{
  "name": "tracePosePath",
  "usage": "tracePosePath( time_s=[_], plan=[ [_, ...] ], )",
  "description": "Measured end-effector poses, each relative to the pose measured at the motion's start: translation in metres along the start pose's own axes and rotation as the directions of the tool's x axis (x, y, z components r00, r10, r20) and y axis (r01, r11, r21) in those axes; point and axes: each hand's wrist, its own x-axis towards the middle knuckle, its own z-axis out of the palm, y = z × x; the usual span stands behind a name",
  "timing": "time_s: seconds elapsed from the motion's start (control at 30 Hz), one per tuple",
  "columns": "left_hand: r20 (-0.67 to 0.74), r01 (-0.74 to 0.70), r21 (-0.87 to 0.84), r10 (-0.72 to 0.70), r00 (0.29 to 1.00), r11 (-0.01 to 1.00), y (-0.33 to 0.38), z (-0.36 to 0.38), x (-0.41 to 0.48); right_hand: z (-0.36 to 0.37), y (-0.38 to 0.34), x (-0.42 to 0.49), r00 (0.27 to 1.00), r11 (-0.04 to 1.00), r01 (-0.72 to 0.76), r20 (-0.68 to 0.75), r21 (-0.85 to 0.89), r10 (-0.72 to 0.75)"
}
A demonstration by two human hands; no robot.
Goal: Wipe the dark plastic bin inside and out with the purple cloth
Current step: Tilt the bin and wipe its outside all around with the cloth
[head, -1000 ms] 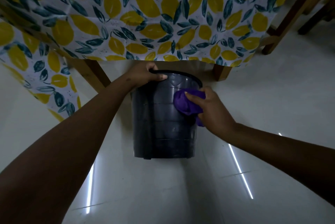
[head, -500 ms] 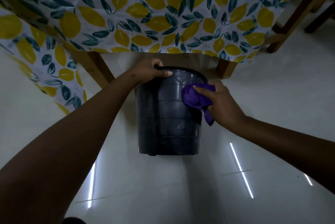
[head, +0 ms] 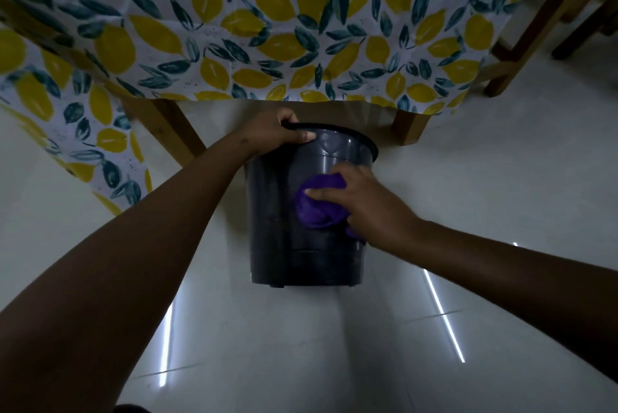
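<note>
The bin [head: 311, 212] stood upright on the floor [head: 485, 212], at the centre of the view. At twelve o'clock, just behind it, hung the tablecloth [head: 267, 28], with one table leg [head: 167, 132] at ten o'clock and another [head: 409, 127] at one. The left hand [head: 274, 133] sat on the rim at eleven o'clock. The right hand [head: 371, 205] pressed the cloth [head: 316, 208] against the bin's near wall.

no readable txt, labels, brands or nos. anywhere

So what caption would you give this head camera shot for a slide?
Left hand steadies the dark bin by its rim while right hand presses purple cloth against its outer wall.
</note>
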Motion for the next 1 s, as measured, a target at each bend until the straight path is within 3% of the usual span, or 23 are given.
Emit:
tracePosePath(
  time_s=[0.13,0.23,0.3,0.33,0.4,0.5,0.77,1.0],
  plan=[
    [-0.025,0.043,-0.038,-0.044,0.999,0.998,-0.012,-0.01,-0.006,-0.002,0.023,-0.019,0.986,0.979,-0.155,-0.046,0.136,0.162],
    [-0.028,0.062,-0.05,-0.063,0.998,0.997,-0.015,-0.011,-0.005,0.005,0.027,-0.028,0.987,0.984,-0.153,-0.044,0.091,0.157],
    [-0.023,0.064,-0.049,-0.065,0.998,0.997,-0.014,-0.009,-0.003,0.006,0.008,-0.029,0.99,0.99,-0.116,-0.065,0.079,0.122],
    [-0.025,0.064,-0.05,-0.065,0.998,0.997,-0.013,-0.008,-0.002,0.011,-0.001,-0.031,0.998,0.999,-0.033,-0.06,0.032,0.035],
    [-0.024,0.061,-0.05,-0.062,0.998,0.997,-0.01,-0.006,-0.001,0.026,-0.018,-0.034,0.991,0.99,0.131,0.012,-0.058,-0.131],
    [0.018,0.048,-0.071,-0.047,0.999,0.996,-0.007,-0.007,-0.002,0.037,-0.029,-0.034,0.971,0.972,0.227,0.093,-0.064,-0.22],
    [-0.021,0.054,-0.1,-0.056,0.998,0.994,-0.022,-0.019,-0.012,0.023,0.019,-0.051,0.982,0.985,0.173,0.081,-0.014,-0.171],
    [0.005,0.014,-0.037,-0.014,1.0,0.999,-0.008,-0.005,-0.003,0.019,-0.019,-0.023,0.987,0.985,0.161,0.023,-0.063,-0.16]
  ],
)
